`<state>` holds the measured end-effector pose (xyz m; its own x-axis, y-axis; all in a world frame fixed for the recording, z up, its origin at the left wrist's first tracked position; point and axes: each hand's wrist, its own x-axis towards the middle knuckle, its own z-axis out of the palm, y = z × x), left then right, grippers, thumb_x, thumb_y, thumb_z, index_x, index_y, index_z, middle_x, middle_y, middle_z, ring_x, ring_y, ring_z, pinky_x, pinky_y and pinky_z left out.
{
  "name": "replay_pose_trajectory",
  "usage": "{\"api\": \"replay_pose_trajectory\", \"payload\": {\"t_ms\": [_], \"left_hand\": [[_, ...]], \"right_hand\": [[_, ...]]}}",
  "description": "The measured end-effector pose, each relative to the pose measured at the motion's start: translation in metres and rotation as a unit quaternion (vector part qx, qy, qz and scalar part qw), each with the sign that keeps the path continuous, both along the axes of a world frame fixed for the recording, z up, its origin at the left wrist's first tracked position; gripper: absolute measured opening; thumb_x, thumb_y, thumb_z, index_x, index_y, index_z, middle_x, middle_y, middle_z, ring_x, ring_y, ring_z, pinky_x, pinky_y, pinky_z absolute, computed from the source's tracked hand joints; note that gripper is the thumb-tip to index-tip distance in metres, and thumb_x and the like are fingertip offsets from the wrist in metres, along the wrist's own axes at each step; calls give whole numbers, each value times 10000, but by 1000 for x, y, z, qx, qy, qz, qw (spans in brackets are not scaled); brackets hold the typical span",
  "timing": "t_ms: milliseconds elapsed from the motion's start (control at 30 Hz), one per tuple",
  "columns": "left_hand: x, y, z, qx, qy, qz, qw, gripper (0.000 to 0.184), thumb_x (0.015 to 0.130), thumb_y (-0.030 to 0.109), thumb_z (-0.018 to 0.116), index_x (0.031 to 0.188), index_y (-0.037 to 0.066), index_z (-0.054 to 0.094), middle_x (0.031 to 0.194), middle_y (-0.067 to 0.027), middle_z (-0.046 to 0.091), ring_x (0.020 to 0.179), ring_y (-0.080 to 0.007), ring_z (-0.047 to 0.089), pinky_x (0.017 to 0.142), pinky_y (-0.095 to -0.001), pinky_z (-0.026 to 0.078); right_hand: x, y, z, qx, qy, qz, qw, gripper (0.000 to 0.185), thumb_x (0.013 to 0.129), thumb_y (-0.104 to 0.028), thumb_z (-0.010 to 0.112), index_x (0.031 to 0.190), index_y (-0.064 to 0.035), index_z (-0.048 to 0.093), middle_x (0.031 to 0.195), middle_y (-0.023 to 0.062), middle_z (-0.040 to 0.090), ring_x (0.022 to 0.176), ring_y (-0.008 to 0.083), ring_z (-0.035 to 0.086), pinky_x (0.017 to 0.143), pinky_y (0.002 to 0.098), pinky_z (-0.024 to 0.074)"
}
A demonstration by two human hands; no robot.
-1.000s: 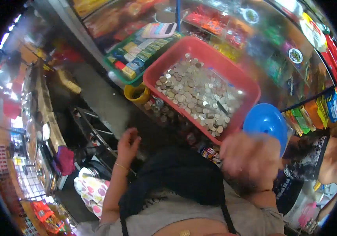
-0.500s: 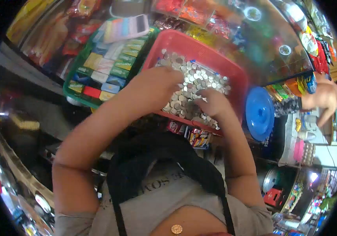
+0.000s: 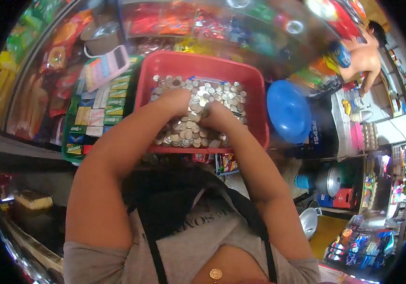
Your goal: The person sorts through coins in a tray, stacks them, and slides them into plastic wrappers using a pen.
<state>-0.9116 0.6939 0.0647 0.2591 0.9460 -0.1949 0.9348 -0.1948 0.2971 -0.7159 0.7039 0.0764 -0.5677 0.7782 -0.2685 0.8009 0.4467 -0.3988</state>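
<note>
A red plastic tray [image 3: 255,102] holds a wide layer of silver coins [image 3: 189,132]. Over the coins on the left side, my left hand [image 3: 177,100] points downward, its fingers hidden behind the back of the hand. Just to its right and slightly nearer to me, my right hand [image 3: 218,117] has its fingers curled together on coins at the middle of the pile. A small gap separates the two hands. Blue strips show among the coins near the tray's far side.
A green crate [image 3: 68,132] of cigarette packs stands left of the tray, with a striped phone case [image 3: 101,71] on top. A blue plastic lid or basin [image 3: 288,111] is at the right. Behind is a glass case of packaged snacks. Another person [image 3: 361,57] is at far right.
The view has shifted, so the tray appears farther left and more level. My hands have come closer together over the coins, the right hand now curled inward.
</note>
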Motion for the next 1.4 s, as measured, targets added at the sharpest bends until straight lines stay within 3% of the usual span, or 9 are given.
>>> {"api": "replay_pose_trajectory", "payload": {"t_ms": [233,433,533,667,767,867,1067,1333,1400], "left_hand": [[0,-4,24,-14,14,-10,1000,382,721,200,770,1049,26,679,1041,-199,680,991,-352,660,866,-439,531],[-22,20,-25,40,10,22,999,341,720,226,745,991,28,684,977,-205,681,955,-352,664,844,-428,534],[-23,20,-13,94,-83,67,990,277,740,214,723,925,14,670,918,-194,685,861,-337,674,775,-420,538],[-24,17,-2,51,-339,112,933,234,791,227,712,877,18,652,813,-149,674,716,-238,655,645,-384,520],[-16,10,37,-149,-383,101,906,241,832,274,710,879,43,661,778,-119,656,691,-158,623,593,-356,504],[16,28,33,-120,-396,43,909,295,826,325,730,894,46,661,808,-116,657,683,-143,604,578,-350,499],[87,79,-15,78,-105,25,991,400,766,335,770,1011,36,671,1025,-187,688,922,-305,679,813,-424,536],[70,75,-31,4,-84,44,995,546,675,335,821,1084,4,678,1087,-217,679,1010,-351,660,905,-441,520],[45,82,-37,-11,-65,41,997,559,682,344,815,1081,-22,676,1078,-238,676,1007,-361,662,900,-441,522]], "right_hand": [[39,27,-7,-29,274,-167,947,201,732,-144,789,840,-29,664,743,51,658,646,144,614,588,321,484],[54,42,44,-67,284,-191,937,189,764,-64,716,920,-30,616,770,35,618,678,126,575,589,286,461],[65,71,34,-198,419,-247,851,203,809,-24,660,1003,-25,601,813,43,627,713,153,602,607,280,477],[74,101,8,-107,470,-246,841,227,840,-45,648,1058,-2,603,896,58,632,780,169,613,640,286,492],[66,97,8,-119,540,-254,793,200,874,-77,630,1056,1,609,928,72,628,787,170,603,652,292,488],[62,94,16,-136,627,-211,737,150,902,-131,620,985,-7,628,912,80,630,731,174,581,646,286,469],[67,103,-26,182,93,-178,963,295,810,-201,666,1054,-35,678,988,246,676,979,415,640,847,476,500],[60,93,-14,120,44,-201,971,311,755,-254,682,955,-16,687,946,260,663,937,413,641,828,485,500],[67,107,-41,112,175,-163,965,171,748,-196,680,843,-56,656,795,152,659,737,336,630,683,407,506]]}}
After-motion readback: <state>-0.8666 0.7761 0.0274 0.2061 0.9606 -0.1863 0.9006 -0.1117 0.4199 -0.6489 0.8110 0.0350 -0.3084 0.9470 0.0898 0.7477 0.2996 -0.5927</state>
